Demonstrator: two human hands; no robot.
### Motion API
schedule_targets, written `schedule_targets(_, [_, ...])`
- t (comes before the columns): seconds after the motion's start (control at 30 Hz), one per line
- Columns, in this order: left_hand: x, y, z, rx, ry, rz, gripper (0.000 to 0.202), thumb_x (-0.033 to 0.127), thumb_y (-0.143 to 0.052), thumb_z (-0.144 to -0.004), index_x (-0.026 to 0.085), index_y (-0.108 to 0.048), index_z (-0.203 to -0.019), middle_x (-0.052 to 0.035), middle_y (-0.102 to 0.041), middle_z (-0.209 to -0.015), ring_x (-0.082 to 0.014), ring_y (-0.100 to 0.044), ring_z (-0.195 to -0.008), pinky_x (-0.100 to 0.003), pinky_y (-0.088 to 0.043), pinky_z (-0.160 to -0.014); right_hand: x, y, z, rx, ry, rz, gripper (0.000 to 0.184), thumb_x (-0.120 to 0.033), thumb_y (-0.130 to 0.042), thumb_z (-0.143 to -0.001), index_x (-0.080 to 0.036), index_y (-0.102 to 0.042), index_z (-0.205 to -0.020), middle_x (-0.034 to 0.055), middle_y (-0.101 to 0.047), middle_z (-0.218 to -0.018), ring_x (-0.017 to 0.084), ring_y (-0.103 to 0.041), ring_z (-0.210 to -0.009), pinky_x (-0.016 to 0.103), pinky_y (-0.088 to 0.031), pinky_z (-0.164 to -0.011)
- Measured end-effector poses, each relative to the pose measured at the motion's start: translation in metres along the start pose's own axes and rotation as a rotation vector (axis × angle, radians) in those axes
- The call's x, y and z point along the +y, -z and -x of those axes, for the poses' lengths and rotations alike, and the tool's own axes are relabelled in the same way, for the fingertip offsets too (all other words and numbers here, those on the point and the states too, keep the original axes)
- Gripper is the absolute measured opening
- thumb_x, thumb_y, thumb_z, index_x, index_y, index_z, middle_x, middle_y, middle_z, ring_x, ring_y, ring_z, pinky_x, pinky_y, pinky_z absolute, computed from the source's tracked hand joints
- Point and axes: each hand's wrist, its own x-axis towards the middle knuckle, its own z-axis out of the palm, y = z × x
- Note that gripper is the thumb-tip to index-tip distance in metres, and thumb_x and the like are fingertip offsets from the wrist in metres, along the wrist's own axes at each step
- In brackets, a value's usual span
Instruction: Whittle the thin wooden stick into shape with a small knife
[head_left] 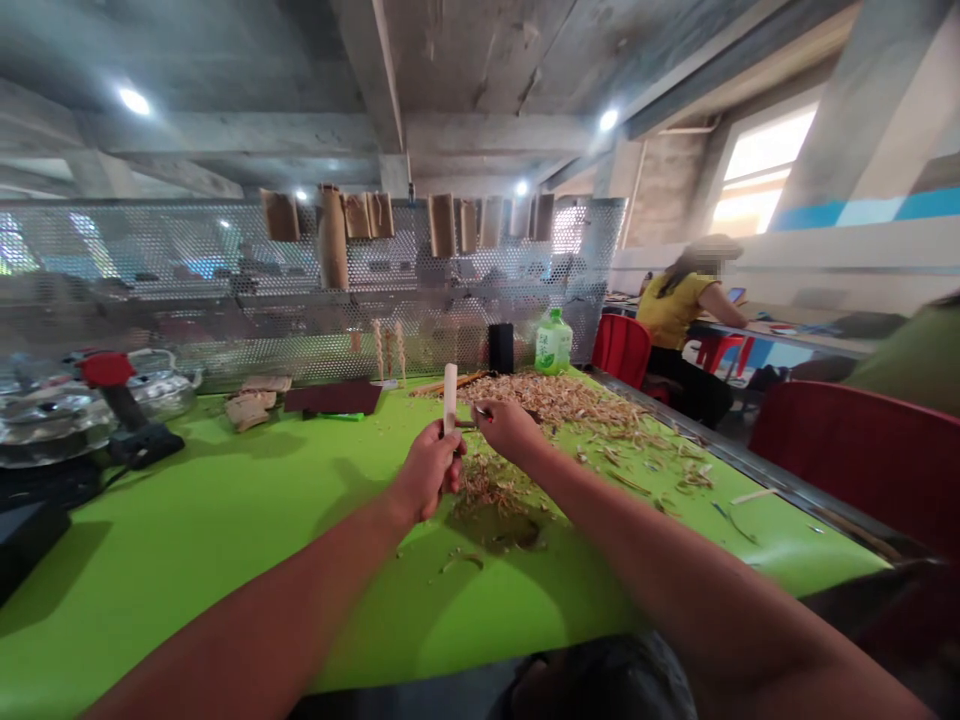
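Note:
My left hand is closed around the lower end of a pale, flat wooden strip, which stands almost upright above the fist. Just to its right, my right hand is wrapped round a small carving knife; a bit of red and dark handle shows, and most of the tool is hidden by the fingers. The knife's thin end reaches toward the strip near my left thumb; whether they touch I cannot tell. Below and behind both hands lie curled wood shavings on the green table top.
A larger shavings heap spreads at the back right beside a green bottle and a black block. Sandpaper, carved twisted sticks, and metal kettles stand farther left. A perforated screen closes the back. A person sits at right.

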Motion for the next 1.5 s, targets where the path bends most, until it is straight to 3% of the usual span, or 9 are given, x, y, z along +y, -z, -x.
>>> schedule_targets(0.1, [-0.001,0.003,-0.005,0.013,-0.028,-0.058,0.02,0.03,-0.059,-0.082,0.021,-0.047,-0.096,0.0062,-0.05,-0.073,-0.0016,-0.036,-0.037,-0.013,-0.026,-0.03,-0.008,0.001,0.007,-0.081,0.003,0.199,0.031,-0.032,-0.044,-0.093,-0.026,-0.071,-0.107,0.0062,-0.074,-0.095,0.018,-0.065,-0.082,0.024,-0.038,-0.067])
schedule_targets(0.27, [-0.003,0.003,-0.006,-0.014,-0.032,-0.072,0.016,0.026,-0.057,-0.08,0.021,-0.048,-0.092,0.0066,-0.048,-0.072,-0.0016,-0.033,-0.037,-0.014,-0.023,-0.03,-0.018,-0.002,0.013,-0.158,0.035,0.34,0.032,-0.031,-0.041,-0.095,-0.028,-0.069,-0.108,0.0068,-0.074,-0.093,0.019,-0.067,-0.084,0.026,-0.041,-0.07])
schedule_targets(0.6, [0.004,-0.015,0.005,0.107,0.047,-0.112,0.007,0.02,-0.051,-0.083,0.021,-0.046,-0.088,0.009,-0.035,-0.06,-0.004,-0.026,-0.037,-0.017,-0.016,-0.033,-0.012,-0.008,0.005,-0.08,0.126,0.437,0.029,-0.023,-0.039,-0.094,-0.019,-0.067,-0.099,0.0105,-0.073,-0.091,0.022,-0.068,-0.086,0.027,-0.044,-0.072])
schedule_targets(1.13, [0.013,-0.022,0.022,0.063,0.129,-0.104,0.006,0.022,-0.05,-0.088,0.021,-0.044,-0.088,0.0083,-0.035,-0.062,-0.0041,-0.024,-0.04,-0.019,-0.013,-0.039,0.002,-0.011,-0.006,0.017,0.151,0.409,0.03,-0.024,-0.039,-0.093,-0.019,-0.068,-0.1,0.0107,-0.072,-0.092,0.021,-0.066,-0.085,0.027,-0.041,-0.071])
schedule_targets(1.23, [0.003,-0.032,0.041,0.023,0.169,-0.216,0.005,0.024,-0.049,-0.089,0.02,-0.046,-0.088,0.0078,-0.037,-0.061,-0.005,-0.027,-0.042,-0.019,-0.017,-0.04,0.02,0.001,-0.012,0.038,-0.057,0.327,0.031,-0.025,-0.041,-0.092,-0.019,-0.07,-0.1,0.0096,-0.073,-0.094,0.02,-0.065,-0.086,0.026,-0.041,-0.07])
schedule_targets(1.27, [-0.003,-0.038,0.051,-0.037,0.2,-0.27,0.006,0.025,-0.052,-0.089,0.02,-0.049,-0.089,0.0072,-0.039,-0.061,-0.0054,-0.029,-0.043,-0.019,-0.02,-0.04,0.032,0.009,-0.015,0.054,-0.23,0.293,0.031,-0.024,-0.042,-0.092,-0.019,-0.072,-0.099,0.0095,-0.073,-0.095,0.02,-0.065,-0.087,0.025,-0.041,-0.069])
schedule_targets(1.37, [-0.018,-0.055,0.071,-0.35,0.15,-0.348,0.008,0.024,-0.058,-0.085,0.018,-0.054,-0.088,0.0063,-0.042,-0.061,-0.0057,-0.034,-0.047,-0.018,-0.024,-0.042,0.069,0.034,-0.022,0.08,-0.417,0.311,0.036,-0.017,-0.04,-0.089,-0.01,-0.073,-0.1,0.0175,-0.072,-0.095,0.025,-0.067,-0.087,0.027,-0.043,-0.066])
schedule_targets(1.43, [-0.019,-0.055,0.067,-0.327,0.195,-0.231,0.014,0.027,-0.054,-0.088,0.019,-0.053,-0.099,0.0072,-0.042,-0.062,-0.0058,-0.032,-0.044,-0.019,-0.025,-0.04,0.081,0.043,-0.027,0.07,-0.505,0.272,0.036,-0.02,-0.043,-0.089,-0.013,-0.074,-0.106,0.0171,-0.072,-0.1,0.027,-0.067,-0.09,0.029,-0.044,-0.068])
schedule_targets(1.5, [-0.012,-0.044,0.05,-0.184,0.181,-0.137,0.02,0.029,-0.049,-0.092,0.02,-0.051,-0.109,0.007,-0.044,-0.064,-0.0058,-0.031,-0.042,-0.018,-0.024,-0.038,0.074,0.041,-0.029,0.116,-0.498,0.225,0.038,-0.024,-0.042,-0.09,-0.018,-0.073,-0.112,0.0155,-0.072,-0.104,0.027,-0.067,-0.093,0.029,-0.045,-0.07])
